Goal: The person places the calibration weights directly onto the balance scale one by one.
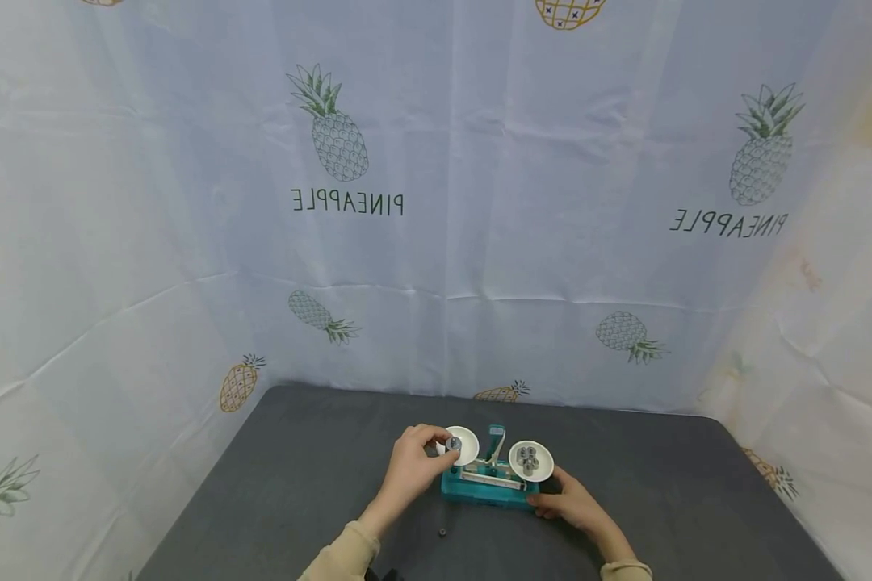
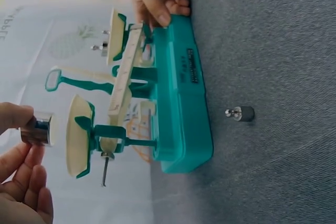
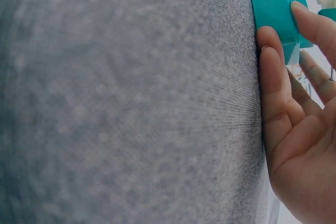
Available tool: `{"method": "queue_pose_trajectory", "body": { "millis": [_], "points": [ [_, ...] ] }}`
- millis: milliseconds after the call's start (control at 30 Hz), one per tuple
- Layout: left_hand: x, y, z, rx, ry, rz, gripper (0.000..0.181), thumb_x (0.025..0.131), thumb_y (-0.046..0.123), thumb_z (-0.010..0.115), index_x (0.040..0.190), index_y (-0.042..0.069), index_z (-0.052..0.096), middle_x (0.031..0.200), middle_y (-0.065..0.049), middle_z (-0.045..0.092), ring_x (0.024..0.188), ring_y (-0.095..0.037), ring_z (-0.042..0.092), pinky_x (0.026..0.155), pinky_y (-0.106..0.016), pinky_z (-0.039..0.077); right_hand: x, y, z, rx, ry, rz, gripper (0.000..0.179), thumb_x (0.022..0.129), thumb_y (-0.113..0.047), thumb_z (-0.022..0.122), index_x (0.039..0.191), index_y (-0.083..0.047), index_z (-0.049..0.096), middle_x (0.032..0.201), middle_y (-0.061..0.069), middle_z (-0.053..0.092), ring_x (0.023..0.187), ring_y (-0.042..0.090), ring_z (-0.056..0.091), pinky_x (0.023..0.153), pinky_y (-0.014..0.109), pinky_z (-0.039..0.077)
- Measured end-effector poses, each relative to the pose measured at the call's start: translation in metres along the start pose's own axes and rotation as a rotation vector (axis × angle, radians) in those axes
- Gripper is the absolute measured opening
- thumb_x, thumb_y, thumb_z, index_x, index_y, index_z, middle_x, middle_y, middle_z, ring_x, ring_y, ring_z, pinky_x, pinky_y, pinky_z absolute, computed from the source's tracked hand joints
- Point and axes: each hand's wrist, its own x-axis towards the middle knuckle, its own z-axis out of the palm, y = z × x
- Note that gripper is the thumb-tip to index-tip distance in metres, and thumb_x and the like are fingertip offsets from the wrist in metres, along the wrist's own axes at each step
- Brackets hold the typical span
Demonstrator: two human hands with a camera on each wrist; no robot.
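My left hand (image 1: 411, 464) pinches a shiny cylindrical metal weight (image 2: 39, 129) between thumb and fingers. In the left wrist view the weight is close over the near white pan (image 2: 79, 135) of a teal balance scale (image 1: 483, 492). Several small metal weights (image 1: 528, 460) stand in the scale's other pan (image 1: 545, 468), on the right. At the base's right end, my right hand (image 1: 577, 510) grips the corner, its thumb (image 3: 315, 27) on the teal plastic and curled fingers beside it, low against the table.
A small knobbed metal weight (image 2: 241, 113) stands alone on the dark grey tabletop (image 1: 320, 468), in front of the scale. White curtains (image 1: 443, 242) printed with pineapples hang behind the table and along both sides.
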Motion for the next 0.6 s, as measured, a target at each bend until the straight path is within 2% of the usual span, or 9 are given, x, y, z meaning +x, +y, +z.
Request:
{"method": "queue_pose_trajectory", "body": {
  "millis": [233,433,600],
  "points": [
    [0.008,0.000,0.006,0.010,0.041,-0.010,0.018,0.071,0.028,0.069,0.086,0.019,0.066,0.081,0.005,0.060,0.077,-0.015,0.047,0.074,-0.030,0.032,-0.001,0.000,0.000,-0.005,0.008,0.006,0.087,0.072,-0.026,0.069,0.134,0.008,0.018,0.090,0.013,0.060,0.067,0.018,0.063,0.060,0.033,0.050],
    [0.012,-0.004,0.012,0.035,0.087,0.015,0.017,0.069,0.029,0.071,0.084,0.021,0.067,0.078,0.007,0.061,0.072,-0.011,0.045,0.072,-0.032,0.023,-0.002,0.000,-0.002,0.004,-0.016,0.003,0.085,0.075,-0.027,0.067,0.134,0.009,0.017,0.090,0.014,0.059,0.068,0.018,0.062,0.061,0.033,0.050],
    [0.015,-0.007,0.016,0.050,0.109,0.013,0.017,0.069,0.031,0.071,0.083,0.023,0.067,0.077,0.009,0.061,0.069,-0.007,0.041,0.071,-0.030,0.020,-0.003,0.000,0.000,0.001,0.018,0.017,0.084,0.073,-0.025,0.068,0.133,0.008,0.020,0.110,0.028,0.051,0.068,0.019,0.063,0.060,0.034,0.050]
  ]
}}
